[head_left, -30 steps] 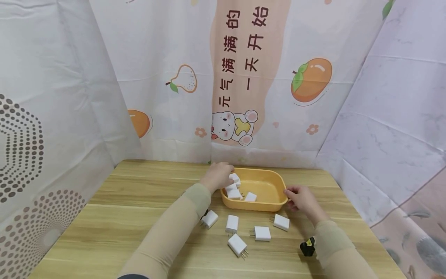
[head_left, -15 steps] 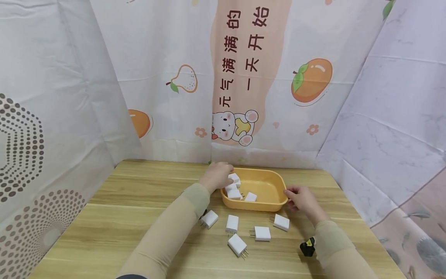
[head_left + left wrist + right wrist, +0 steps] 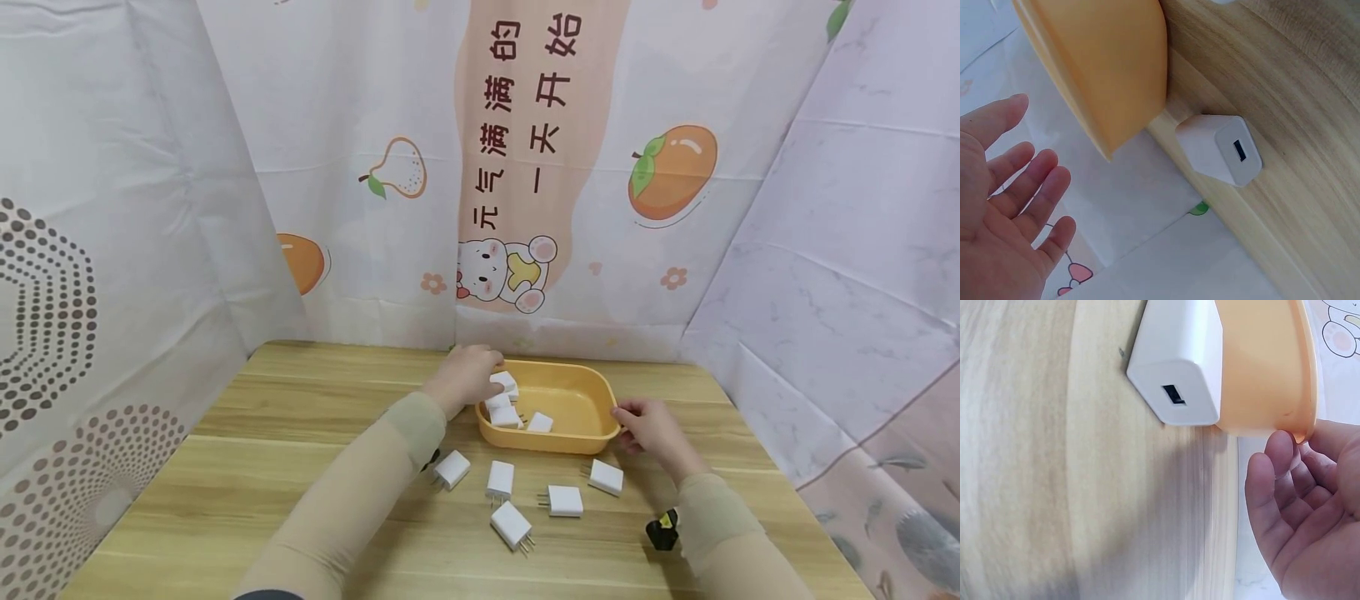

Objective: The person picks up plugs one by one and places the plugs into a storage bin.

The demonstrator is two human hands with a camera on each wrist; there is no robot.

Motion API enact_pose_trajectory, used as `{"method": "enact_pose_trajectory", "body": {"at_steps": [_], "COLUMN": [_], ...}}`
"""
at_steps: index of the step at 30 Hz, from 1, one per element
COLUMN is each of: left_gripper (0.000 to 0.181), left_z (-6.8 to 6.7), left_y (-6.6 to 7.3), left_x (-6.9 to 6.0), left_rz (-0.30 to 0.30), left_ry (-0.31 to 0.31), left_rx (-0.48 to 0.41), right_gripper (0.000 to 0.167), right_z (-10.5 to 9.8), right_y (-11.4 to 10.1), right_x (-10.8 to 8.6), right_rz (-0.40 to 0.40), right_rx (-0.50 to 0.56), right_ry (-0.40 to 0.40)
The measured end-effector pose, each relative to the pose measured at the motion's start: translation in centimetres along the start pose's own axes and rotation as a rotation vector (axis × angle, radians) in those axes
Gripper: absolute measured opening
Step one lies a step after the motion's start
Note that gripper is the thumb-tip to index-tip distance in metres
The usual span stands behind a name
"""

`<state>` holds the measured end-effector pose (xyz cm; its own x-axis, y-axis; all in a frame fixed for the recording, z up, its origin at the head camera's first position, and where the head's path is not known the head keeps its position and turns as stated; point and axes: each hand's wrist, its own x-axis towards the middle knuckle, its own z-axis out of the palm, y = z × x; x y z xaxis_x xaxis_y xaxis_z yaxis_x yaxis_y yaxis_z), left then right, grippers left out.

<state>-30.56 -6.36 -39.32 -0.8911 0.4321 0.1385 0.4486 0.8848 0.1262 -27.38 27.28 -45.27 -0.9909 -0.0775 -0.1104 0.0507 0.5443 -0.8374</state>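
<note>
A yellow-orange plastic tray [image 3: 543, 442] sits toward the back of the table, with several white USB plug chargers [image 3: 540, 422] piled mostly at its left end. My left hand [image 3: 467, 373] is over that left end; in the left wrist view its fingers [image 3: 1042, 195] are loosely spread beside the tray's rim, holding nothing. At the opposite end my right hand [image 3: 1313, 494] pinches the rim between thumb and fingers. Near the right hand, a white charger [image 3: 1175, 369] lies on the wood. Another white charger [image 3: 1221, 150] is on the table near the left hand.
In front of the tray, more white chargers [image 3: 512, 526] lie scattered, prongs pointing various ways. Black wrist gear [image 3: 662, 531] shows beside the right sleeve. A printed curtain [image 3: 375, 317] hangs along the table's back edge, and fabric closes in both sides.
My left forearm has shifted slightly to the left, while the left hand stays by the tray's end. The right hand keeps its pinch on the rim; tray and chargers have not moved.
</note>
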Motion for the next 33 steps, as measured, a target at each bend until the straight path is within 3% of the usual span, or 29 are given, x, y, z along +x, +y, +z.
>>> {"method": "enact_pose_trajectory", "body": {"at_steps": [11,18,25,33], "left_gripper": [0.044,0.048,0.047,0.049], "left_z": [-0.6,-1.8,-2.4,-3.1], "left_y": [-0.5,-0.5,-1.0,-1.5], "left_x": [-0.8,-2.0,-2.9,-4.2], "left_rz": [0.027,0.005,0.022,0.005], "left_ry": [0.019,0.010,0.057,0.065], "left_rx": [-0.023,-0.064,-0.073,-0.101], "right_gripper": [0.034,0.035,0.035,0.035], "right_z": [0.1,0.1,0.0,0.1], "right_y": [0.1,0.0,0.0,0.0], "right_x": [0.0,0.0,0.1,0.1], "right_rz": [-0.012,-0.010,-0.010,-0.009], "right_rx": [-0.008,-0.003,-0.031,-0.036], "right_ry": [0.014,0.015,0.016,0.018]}}
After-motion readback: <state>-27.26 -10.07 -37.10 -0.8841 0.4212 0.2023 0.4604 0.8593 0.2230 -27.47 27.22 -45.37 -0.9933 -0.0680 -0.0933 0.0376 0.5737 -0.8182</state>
